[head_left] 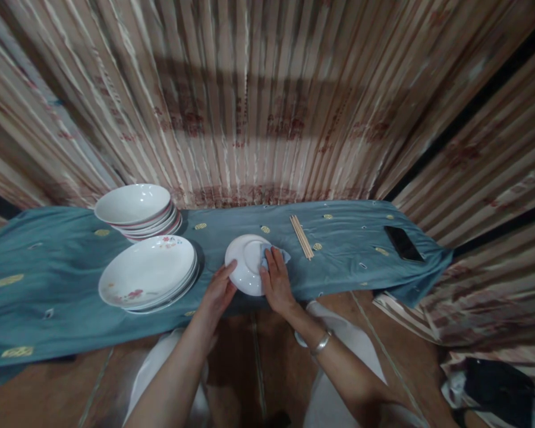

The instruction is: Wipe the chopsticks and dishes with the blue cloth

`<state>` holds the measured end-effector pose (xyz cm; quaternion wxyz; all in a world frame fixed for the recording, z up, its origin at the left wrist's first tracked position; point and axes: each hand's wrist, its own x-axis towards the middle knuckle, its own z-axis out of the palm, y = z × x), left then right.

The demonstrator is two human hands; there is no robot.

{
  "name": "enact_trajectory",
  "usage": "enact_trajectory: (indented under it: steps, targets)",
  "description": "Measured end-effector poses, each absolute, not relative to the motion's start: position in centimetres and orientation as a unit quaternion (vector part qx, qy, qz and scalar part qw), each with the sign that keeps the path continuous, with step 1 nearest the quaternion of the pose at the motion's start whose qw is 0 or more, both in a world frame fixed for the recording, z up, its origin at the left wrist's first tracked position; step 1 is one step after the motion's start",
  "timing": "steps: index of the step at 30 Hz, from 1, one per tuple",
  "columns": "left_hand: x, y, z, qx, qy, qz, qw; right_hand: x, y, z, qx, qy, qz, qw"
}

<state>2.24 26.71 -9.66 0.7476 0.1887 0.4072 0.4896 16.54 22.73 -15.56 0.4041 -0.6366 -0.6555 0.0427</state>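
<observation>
Gripping dish [249, 261] rim near table [352, 267] edge

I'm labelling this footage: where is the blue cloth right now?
In the head view, just right of centre, the blue cloth sits under the right hand, against the white dish, left of the chopsticks.

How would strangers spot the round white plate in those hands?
Find the long teal-draped table. Near its front edge, between stacked white floral plates and pale wooden chopsticks, the left hand holds a small round white plate. Only this one has a pale blue rag against it, under the right hand.
</observation>
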Motion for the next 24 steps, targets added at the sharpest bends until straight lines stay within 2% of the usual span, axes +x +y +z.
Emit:
enact_trajectory:
  steps: [14,24]
  targets:
    - [2.2,27.1,-10.5,0.191,0.401,0.494,0.747,14.9,21.4,-13.4,-0.603,-0.741,0.031,0.293]
    - [2.0,26.8,-10.5,0.209,0.361,0.505,0.756,13.9,23.0,-10.8,-0.549,-0.777,0.053,0.301]
